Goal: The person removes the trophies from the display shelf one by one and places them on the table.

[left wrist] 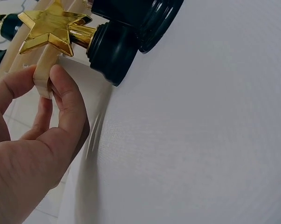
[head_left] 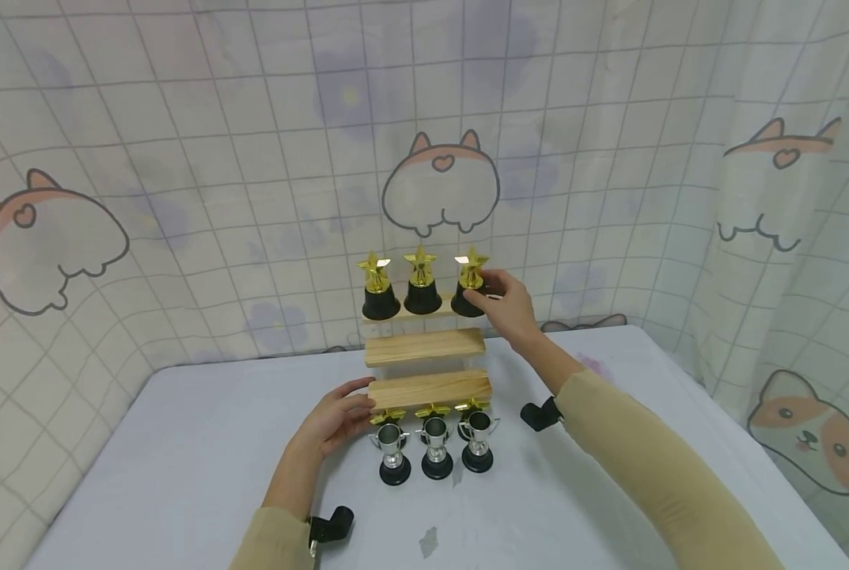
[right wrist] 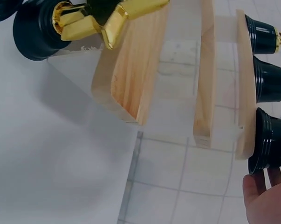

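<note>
Right hand (head_left: 511, 309) fingers curled round star trophy (head_left: 470, 283) on top wooden step (head_left: 434, 313) | left hand (head_left: 342, 419) pinching bottom step (head_left: 430, 389) end | advice: keep base flat, stand steadied.

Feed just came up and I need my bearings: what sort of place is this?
Probably a small staged tabletop booth, not a home or shop: a white table, cartoon-cat grid curtains closing it in, and a three-tier wooden display shelf with star trophies and silver cup trophies.
</note>
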Demonstrator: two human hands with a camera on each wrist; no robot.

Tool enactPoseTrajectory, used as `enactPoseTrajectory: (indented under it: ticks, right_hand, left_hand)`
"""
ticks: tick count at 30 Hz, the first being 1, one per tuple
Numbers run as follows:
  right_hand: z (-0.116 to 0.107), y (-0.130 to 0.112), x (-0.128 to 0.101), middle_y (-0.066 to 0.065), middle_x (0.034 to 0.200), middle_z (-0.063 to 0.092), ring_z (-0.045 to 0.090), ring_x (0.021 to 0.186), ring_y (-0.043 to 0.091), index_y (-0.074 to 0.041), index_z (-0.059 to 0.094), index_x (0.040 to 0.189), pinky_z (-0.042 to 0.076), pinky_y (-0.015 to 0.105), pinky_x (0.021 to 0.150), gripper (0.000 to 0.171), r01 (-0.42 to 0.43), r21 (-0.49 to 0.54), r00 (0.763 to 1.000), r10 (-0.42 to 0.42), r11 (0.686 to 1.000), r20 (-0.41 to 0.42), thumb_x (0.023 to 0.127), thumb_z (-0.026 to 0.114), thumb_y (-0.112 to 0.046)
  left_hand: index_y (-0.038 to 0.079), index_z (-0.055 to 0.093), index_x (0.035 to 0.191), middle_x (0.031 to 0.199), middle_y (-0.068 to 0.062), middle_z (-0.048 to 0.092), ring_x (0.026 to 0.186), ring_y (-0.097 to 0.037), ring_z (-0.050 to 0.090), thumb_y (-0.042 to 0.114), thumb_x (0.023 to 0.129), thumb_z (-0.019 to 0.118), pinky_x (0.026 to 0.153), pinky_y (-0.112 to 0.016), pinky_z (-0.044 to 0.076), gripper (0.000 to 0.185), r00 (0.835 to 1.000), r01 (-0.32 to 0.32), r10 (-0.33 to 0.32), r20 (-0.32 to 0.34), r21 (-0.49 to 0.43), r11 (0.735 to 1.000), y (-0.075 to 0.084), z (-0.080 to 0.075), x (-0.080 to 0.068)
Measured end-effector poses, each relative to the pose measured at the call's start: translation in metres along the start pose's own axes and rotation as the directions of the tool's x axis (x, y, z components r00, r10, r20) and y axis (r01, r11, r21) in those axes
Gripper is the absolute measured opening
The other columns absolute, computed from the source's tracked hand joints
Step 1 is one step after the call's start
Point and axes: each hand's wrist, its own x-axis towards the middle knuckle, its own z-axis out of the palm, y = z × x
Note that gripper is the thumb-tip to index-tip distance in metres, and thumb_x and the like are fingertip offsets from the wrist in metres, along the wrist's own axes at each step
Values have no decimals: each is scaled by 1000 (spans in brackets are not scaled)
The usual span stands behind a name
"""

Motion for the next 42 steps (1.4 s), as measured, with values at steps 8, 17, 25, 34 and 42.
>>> enactPoseTrajectory:
  ticks: [8, 17, 25, 34, 42]
  right_hand:
    - [-6, -5, -19, 16, 136, 58, 53, 127, 30, -2, 53, 143, 46, 41, 106, 54, 1, 0, 999, -1, 1000, 34, 98, 74, -23]
    - [-13, -9, -31, 18, 135, 58, 54, 126, 32, 2, 54, 141, 46, 40, 107, 52, 1, 30, 1000, -1, 1000, 13, 97, 73, -18]
    - [-16, -14, -41, 21, 136, 57, 53, 127, 34, 3, 52, 142, 46, 42, 107, 53, -1, 62, 999, -2, 998, 45, 97, 74, -17]
    - [-19, -18, -57, 18, 131, 60, 56, 124, 31, 2, 55, 138, 48, 40, 106, 50, 13, 58, 998, -16, 998, 62, 96, 75, -15]
    - [-19, -21, -74, 19, 132, 61, 57, 125, 31, 2, 55, 139, 49, 39, 106, 52, 28, 48, 996, -32, 998, 89, 96, 76, -16]
  left_hand:
    - [1, 46, 150, 137, -25, 50, 103, -23, 65, -3, 92, 62, 87, -32, 58, 60, 1000, 4, -4, -7, 10, 1000, 0, 0, -1]
    - [3, 47, 150, 138, -24, 50, 104, -23, 64, 0, 93, 63, 87, -31, 58, 59, 1000, 3, -2, -11, 32, 999, 1, 2, -2]
    - [2, 47, 150, 138, -24, 50, 104, -22, 66, 6, 97, 65, 88, -30, 57, 56, 1000, -15, 16, -10, 51, 999, 1, 1, -2]
    - [-2, 43, 150, 134, -25, 55, 102, -21, 68, 4, 98, 64, 88, -31, 58, 56, 999, -40, 40, 8, 39, 998, -2, 1, -1]
    - [-4, 41, 150, 134, -25, 55, 105, -22, 68, 3, 99, 63, 89, -31, 57, 56, 999, -47, 46, 26, 23, 999, -1, 1, -1]
